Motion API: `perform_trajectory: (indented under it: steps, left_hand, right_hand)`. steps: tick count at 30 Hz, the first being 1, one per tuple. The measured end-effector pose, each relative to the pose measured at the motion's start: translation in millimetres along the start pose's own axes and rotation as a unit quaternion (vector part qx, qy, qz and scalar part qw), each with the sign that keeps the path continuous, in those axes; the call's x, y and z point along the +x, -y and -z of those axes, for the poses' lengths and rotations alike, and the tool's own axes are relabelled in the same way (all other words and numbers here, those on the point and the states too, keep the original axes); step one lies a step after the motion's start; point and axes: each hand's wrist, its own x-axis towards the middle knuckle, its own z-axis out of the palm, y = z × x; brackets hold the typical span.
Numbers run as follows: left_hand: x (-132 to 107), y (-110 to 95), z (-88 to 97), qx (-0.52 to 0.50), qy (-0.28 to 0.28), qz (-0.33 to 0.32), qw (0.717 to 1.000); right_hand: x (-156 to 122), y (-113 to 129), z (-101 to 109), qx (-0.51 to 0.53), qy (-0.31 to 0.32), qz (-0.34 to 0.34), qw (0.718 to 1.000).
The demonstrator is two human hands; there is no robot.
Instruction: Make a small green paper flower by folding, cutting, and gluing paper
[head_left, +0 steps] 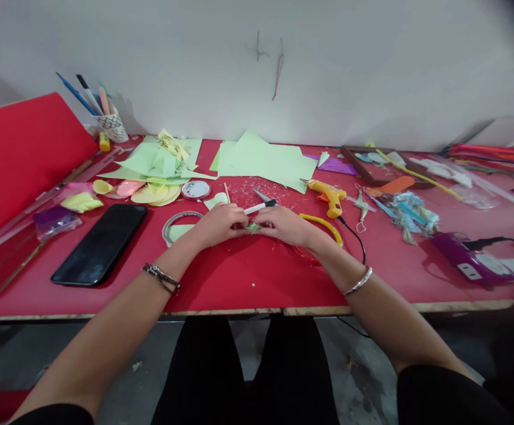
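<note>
My left hand (220,225) and my right hand (282,225) meet over the middle of the red table. Between them is a small piece of light green paper (253,228), pinched in the fingers of both. Most of the piece is hidden by my fingers. Just beyond my fingertips lies a white tool with a black end (261,206), perhaps a pen or cutter. By my left wrist lies a roll of tape (168,228) with green paper inside its ring. A yellow loop (327,225) lies beside my right hand.
A yellow glue gun (330,195) with a black cord lies to the right, near a purple power strip (473,260). Pale green sheets (265,162) lie at the back. At the left are a black phone (101,245) and a pen cup (113,127). Paper scraps dot the table.
</note>
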Motion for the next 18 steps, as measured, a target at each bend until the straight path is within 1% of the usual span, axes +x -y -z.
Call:
perform_trajectory:
  steps: [18]
  left_hand:
    - [-1.1, 0.4, 0.7, -0.021, 0.004, 0.001, 1.000]
  right_hand:
    - [0.5, 0.4, -1.3, -0.015, 0.005, -0.005, 1.000]
